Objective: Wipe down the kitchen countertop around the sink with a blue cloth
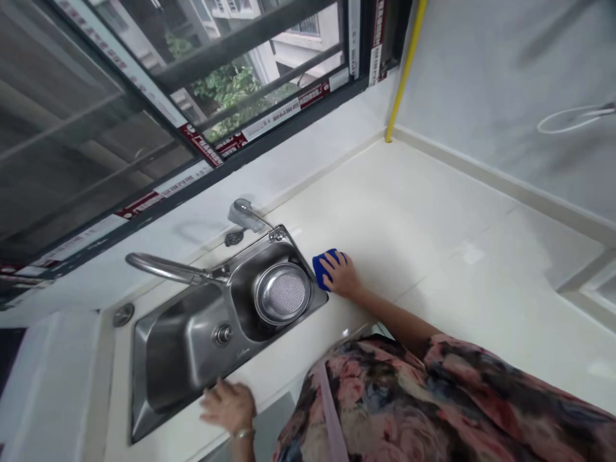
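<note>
My right hand (342, 274) presses on a folded blue cloth (319, 272), fingers curled over it, on the white countertop (409, 212) just right of the sink. Beside the sink's front edge is my left hand (228, 407), its fingers spread and holding nothing; whether the fingertips touch the rim I cannot tell. The steel double sink (192, 378) has a round perforated strainer (289, 294) in its right basin. In the left basin a drain fitting (222, 333) shows.
A curved chrome faucet (163, 266) rises behind the sink. Near the wall lie a dark scrubber (234, 237) and a grey item (246, 215). A round metal lid (124, 314) sits left of the sink. A yellow pipe (405, 70) meets the far corner, beside the window (289, 119).
</note>
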A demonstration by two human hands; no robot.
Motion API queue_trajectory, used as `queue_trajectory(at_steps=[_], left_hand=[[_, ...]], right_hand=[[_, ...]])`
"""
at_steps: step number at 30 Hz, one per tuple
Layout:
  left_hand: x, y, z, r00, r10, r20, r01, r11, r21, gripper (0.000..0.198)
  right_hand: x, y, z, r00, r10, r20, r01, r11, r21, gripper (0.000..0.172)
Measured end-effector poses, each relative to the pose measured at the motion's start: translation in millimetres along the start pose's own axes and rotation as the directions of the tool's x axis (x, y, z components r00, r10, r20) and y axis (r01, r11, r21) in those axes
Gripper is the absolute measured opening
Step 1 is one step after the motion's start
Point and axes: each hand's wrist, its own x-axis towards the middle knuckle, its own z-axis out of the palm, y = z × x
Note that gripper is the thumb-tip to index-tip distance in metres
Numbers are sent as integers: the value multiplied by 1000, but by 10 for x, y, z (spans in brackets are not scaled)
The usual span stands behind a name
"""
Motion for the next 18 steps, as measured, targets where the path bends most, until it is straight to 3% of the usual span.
queue_trajectory(at_steps=[2,6,8,10,13,18], left_hand=[[75,301,16,991,131,-19,-133,984,-122,58],[157,1160,134,925,379,33,-343,867,-361,53],[124,1566,201,864,497,77,-422,800,-426,50],[47,1863,248,771,620,148,-502,734,-458,49],[-76,2052,275,690,699,190,-548,675,-493,45],[-103,2006,276,669,716,200,-548,656,-519,43]], right_hand=[[-217,-64,9,999,15,-31,-15,1000,-11,56],[-479,-150,4,997,60,-43,-62,997,-40,56],[-567,-157,-27,997,78,-19,-79,996,-52,56],[-691,-120,-86,996,90,14,-89,994,-56,56],[-1013,31,-219,990,129,50,-126,989,-72,56],[-1753,464,-473,950,308,-53,-313,934,-172,59]])
